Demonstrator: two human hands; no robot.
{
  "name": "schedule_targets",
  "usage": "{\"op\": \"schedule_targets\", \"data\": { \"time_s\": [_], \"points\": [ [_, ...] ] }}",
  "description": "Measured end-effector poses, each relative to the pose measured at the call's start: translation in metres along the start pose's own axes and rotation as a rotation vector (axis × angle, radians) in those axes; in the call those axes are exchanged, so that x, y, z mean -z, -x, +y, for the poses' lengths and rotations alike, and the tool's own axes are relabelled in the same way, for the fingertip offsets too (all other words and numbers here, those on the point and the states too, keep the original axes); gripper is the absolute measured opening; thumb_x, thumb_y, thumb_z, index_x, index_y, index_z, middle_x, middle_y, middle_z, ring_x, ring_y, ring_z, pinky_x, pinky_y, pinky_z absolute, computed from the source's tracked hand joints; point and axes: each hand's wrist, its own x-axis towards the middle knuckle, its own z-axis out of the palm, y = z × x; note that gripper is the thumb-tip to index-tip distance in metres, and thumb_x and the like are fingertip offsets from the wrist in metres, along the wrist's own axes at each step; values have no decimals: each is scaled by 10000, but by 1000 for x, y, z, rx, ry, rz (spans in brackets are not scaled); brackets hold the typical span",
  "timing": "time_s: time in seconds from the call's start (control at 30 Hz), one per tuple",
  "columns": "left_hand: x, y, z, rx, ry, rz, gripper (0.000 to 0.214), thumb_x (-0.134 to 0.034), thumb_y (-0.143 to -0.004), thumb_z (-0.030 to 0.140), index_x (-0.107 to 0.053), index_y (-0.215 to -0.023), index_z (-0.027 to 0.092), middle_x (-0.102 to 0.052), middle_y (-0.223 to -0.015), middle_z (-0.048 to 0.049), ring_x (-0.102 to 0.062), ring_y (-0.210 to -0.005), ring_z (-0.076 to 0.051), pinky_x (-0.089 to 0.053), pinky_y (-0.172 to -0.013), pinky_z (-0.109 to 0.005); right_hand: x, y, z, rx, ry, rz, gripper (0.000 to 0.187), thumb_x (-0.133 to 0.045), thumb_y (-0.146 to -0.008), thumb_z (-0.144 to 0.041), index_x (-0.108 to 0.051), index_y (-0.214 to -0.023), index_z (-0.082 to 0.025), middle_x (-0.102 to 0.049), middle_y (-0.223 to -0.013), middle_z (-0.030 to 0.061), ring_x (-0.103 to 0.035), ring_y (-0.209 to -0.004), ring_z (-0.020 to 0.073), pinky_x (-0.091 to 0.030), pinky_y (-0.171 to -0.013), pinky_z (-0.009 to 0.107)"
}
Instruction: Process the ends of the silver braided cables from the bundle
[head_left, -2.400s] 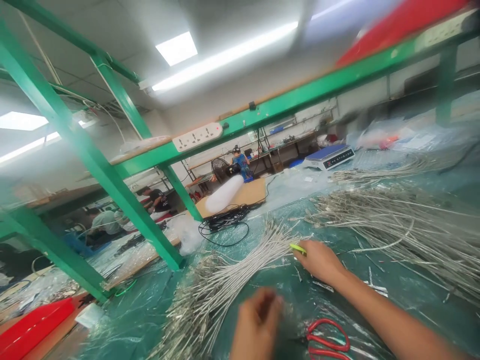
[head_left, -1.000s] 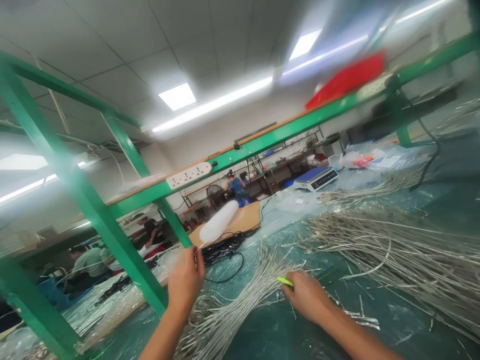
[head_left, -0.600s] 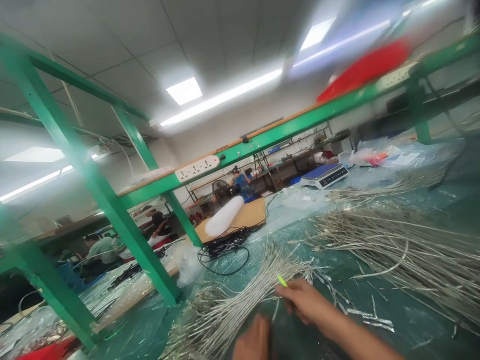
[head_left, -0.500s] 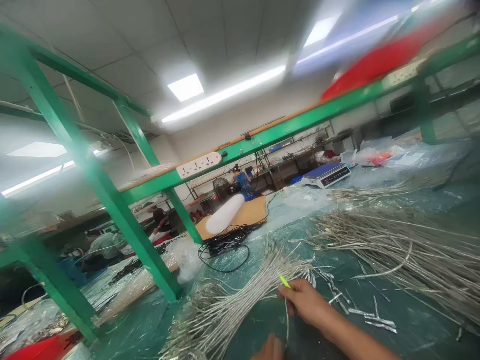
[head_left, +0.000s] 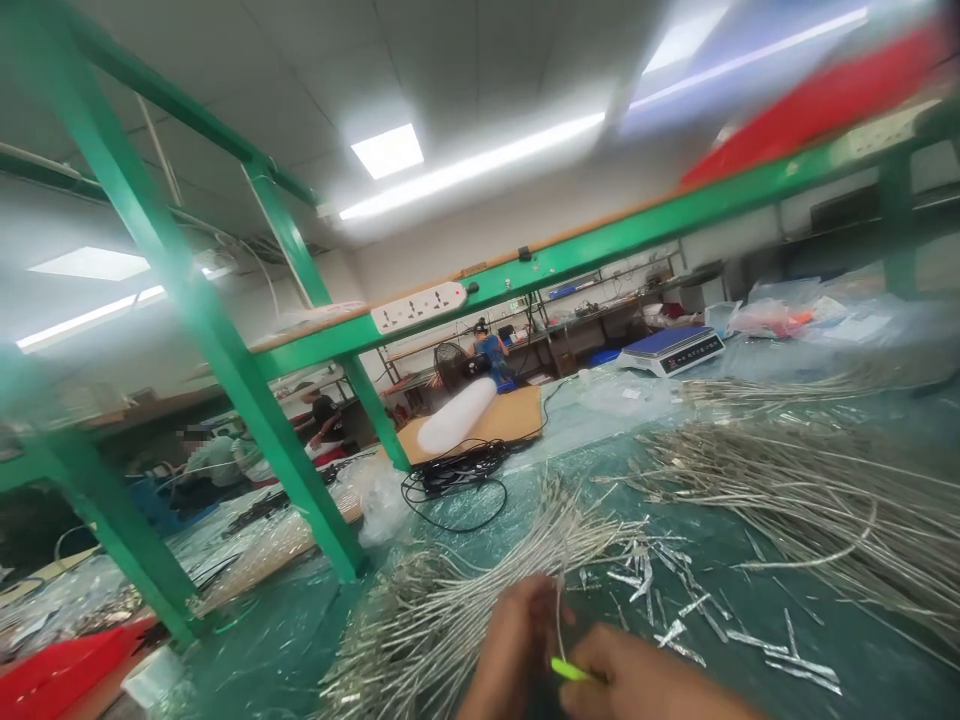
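Observation:
In the lower middle, my left hand (head_left: 517,625) is closed on a single thin silver cable (head_left: 559,622), its fingers partly blurred. Close to its right, my right hand (head_left: 611,665) is shut on a small bright yellow-green tool (head_left: 570,670), whose tip lies beside the cable. The tool's exact kind is hidden in the fingers. Behind and left of both hands spreads a bundle of silver braided cables (head_left: 450,620). Scraps of silver foil (head_left: 675,632) are scattered to the right of the bundle.
A larger cable heap (head_left: 810,500) covers the right side. Beyond are a digital scale (head_left: 671,352), plastic bags (head_left: 780,315), and black cables (head_left: 457,470). Green frame posts (head_left: 277,440) rise at left, near a red tray (head_left: 67,675). Other people sit in the background.
My left hand has risen from the bottom edge to the cable. My right hand, with the yellow-green tool, has moved down towards me. The view has shifted slightly.

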Motion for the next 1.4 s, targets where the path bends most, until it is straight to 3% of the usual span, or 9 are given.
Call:
{"op": "schedule_targets", "data": {
  "time_s": [0.2,0.33,0.5,0.7,0.87,0.97,1.17,1.33,1.4],
  "points": [
    [-11,-7,5,-32,196,-96,364,-689,-689,461,-671,-812,119,-577,-530,17,-262,-291,-39,-123,-340,-215,5,0,12,-10,76,-72,277,-574,-715,-241,-409,-499,-188,-325,-499,-57,-270,-467,91,-141,-421,237],
    [-8,-1,2,-31,309,-170,321,-684,-751,394,-673,-917,119,-583,-591,20,-288,-303,-24,-139,-324,-193,10,0,19,-3,66,-85,292,-586,-719,-240,-418,-487,-183,-279,-487,-66,-228,-455,81,-124,-420,240],
    [-2,4,-4,-53,370,-183,266,-702,-759,326,-657,-942,138,-622,-669,4,-379,-310,-31,-234,-311,-176,22,-3,18,9,-17,-24,203,-650,-703,-246,-532,-552,-180,-360,-487,-76,-297,-457,77,-181,-428,216],
    [-8,8,-7,-109,370,-202,239,-718,-756,347,-622,-871,161,-642,-682,-6,-473,-322,-68,-331,-318,-186,43,-16,16,74,-169,283,281,-547,-844,-389,-662,-742,-153,-485,-616,-36,-409,-593,117,-338,-570,215],
    [-17,3,-21,-72,274,-338,399,-745,-691,513,-618,-841,165,-643,-596,-6,-463,-273,-81,-291,-288,-192,42,-23,24,46,-213,504,371,-638,-750,-324,-643,-1088,-169,-570,-677,-31,-442,-565,128,-354,-543,219],
    [-20,0,-30,-60,245,-408,476,-761,-635,572,-616,-825,161,-636,-539,-3,-439,-254,-73,-267,-284,-188,45,-27,32,50,-243,587,337,-683,-713,-352,-681,-989,-159,-554,-647,-34,-451,-578,134,-360,-552,225],
    [-19,0,-30,-110,248,-298,436,-712,-706,556,-606,-862,163,-653,-623,-10,-490,-279,-86,-313,-289,-200,67,-34,49,-59,-374,796,520,-457,-842,-564,-674,-937,-102,-468,-514,-27,-425,-473,150,-341,-478,259],
    [-15,-3,-28,-111,228,-155,636,-714,-621,657,-619,-962,129,-621,-597,7,-485,-262,-109,-329,-272,-230,56,-22,29,-7,-450,741,567,-377,-881,-608,-705,-861,-147,-659,-701,57,-615,-663,189,-478,-627,264],
    [-14,-1,-25,-130,223,-128,587,-722,-644,623,-622,-948,131,-628,-638,2,-517,-292,-107,-349,-290,-222,45,-16,18,9,-448,695,592,-381,-879,-643,-698,-775,-153,-622,-591,36,-596,-591,179,-470,-601,262]
  ]
}}
